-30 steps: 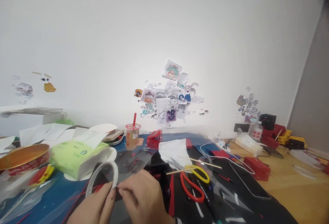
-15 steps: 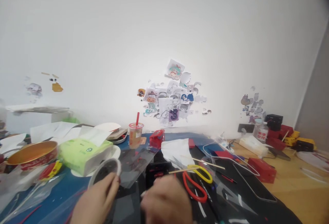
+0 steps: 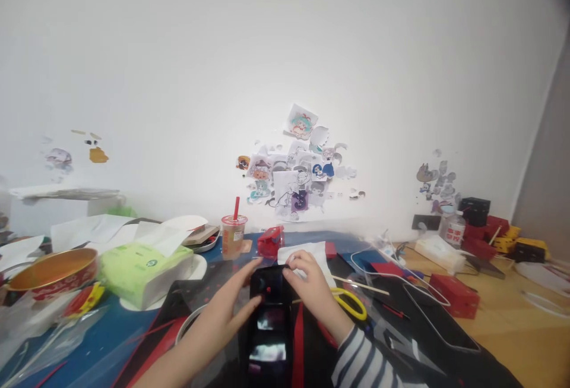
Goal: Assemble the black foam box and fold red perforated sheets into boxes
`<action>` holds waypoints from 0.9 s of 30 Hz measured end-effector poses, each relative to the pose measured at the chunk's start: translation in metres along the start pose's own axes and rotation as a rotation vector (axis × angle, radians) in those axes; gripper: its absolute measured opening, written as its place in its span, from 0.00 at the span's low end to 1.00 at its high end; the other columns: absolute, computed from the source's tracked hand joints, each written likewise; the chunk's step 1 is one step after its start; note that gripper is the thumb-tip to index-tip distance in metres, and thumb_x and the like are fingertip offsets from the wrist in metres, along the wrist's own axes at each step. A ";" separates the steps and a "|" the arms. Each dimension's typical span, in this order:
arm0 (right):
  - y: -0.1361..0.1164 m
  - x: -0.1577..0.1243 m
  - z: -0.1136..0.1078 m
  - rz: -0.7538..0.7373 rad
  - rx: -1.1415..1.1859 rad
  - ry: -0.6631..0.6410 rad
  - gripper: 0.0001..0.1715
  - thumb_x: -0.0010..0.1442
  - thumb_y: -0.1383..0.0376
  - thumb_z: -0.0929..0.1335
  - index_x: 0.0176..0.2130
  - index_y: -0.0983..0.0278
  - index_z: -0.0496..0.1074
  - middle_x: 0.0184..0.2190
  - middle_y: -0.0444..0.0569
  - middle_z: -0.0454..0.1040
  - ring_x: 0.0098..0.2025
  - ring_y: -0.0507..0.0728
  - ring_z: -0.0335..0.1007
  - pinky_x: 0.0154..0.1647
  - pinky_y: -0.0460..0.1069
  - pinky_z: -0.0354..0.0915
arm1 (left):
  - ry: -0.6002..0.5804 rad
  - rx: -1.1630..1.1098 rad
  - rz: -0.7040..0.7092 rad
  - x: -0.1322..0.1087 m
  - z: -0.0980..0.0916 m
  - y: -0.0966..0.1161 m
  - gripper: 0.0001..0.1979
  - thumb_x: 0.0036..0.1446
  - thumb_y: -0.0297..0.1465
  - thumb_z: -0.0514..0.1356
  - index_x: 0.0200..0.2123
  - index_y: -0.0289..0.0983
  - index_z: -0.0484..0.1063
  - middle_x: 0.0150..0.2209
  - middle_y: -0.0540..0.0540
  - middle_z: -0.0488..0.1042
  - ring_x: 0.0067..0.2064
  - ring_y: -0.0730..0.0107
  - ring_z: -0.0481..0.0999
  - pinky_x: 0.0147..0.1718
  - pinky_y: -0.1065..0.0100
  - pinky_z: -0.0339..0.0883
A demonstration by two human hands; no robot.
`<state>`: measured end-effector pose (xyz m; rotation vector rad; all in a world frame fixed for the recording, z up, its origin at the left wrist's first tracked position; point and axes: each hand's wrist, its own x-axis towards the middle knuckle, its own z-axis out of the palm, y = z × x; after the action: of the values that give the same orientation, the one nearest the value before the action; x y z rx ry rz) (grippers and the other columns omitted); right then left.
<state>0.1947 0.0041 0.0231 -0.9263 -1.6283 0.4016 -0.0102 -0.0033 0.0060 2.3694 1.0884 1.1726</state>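
In front of me lies a long, glossy black box [image 3: 268,322] with several shiny sections and a small red spot near its far end. My left hand [image 3: 236,296] grips the box's left side, thumb and fingers apart along the edge. At the far right corner, my right hand [image 3: 307,278] pinches the rim with bent fingers. A white-rimmed roll of tape [image 3: 184,324] is partly hidden under my left forearm. Yellow-handled scissors [image 3: 351,303] lie right of my right hand, and red scissors [image 3: 327,336] are mostly covered by my right forearm.
A drink cup [image 3: 233,238] with a red straw stands behind, beside a red tape dispenser [image 3: 270,242]. On the left are a green tissue pack [image 3: 138,266] and a red-gold bowl [image 3: 53,272]. A phone [image 3: 439,319] and a red box [image 3: 454,295] lie right.
My left hand has let go of the tape roll and moved right to the black box. My right hand has moved forward to its far corner. The box now shows as a long strip toward me.
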 end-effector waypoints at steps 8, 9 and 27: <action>0.015 -0.002 0.017 0.309 0.226 0.038 0.16 0.50 0.58 0.65 0.18 0.64 0.62 0.18 0.40 0.59 0.24 0.51 0.58 0.26 0.45 0.56 | -0.143 -0.106 -0.087 0.003 0.013 -0.003 0.23 0.42 0.25 0.59 0.45 0.43 0.71 0.51 0.46 0.71 0.60 0.53 0.58 0.55 0.55 0.56; 0.016 -0.004 0.018 0.360 0.255 0.027 0.16 0.51 0.57 0.65 0.19 0.64 0.63 0.17 0.39 0.59 0.22 0.50 0.57 0.24 0.45 0.55 | -0.135 -0.130 -0.077 0.004 0.013 -0.001 0.22 0.42 0.25 0.58 0.44 0.43 0.71 0.49 0.46 0.72 0.58 0.55 0.61 0.54 0.58 0.57; 0.010 -0.015 0.023 0.365 0.166 0.238 0.12 0.44 0.61 0.69 0.31 0.65 0.72 0.22 0.42 0.66 0.25 0.52 0.61 0.29 0.47 0.61 | -0.246 -0.210 -0.188 0.002 0.005 0.003 0.18 0.45 0.32 0.59 0.43 0.39 0.74 0.29 0.52 0.65 0.24 0.76 0.57 0.25 0.74 0.54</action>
<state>0.1773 0.0038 -0.0005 -1.1011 -1.1912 0.6415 -0.0045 -0.0031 0.0057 2.1307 1.0243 0.8586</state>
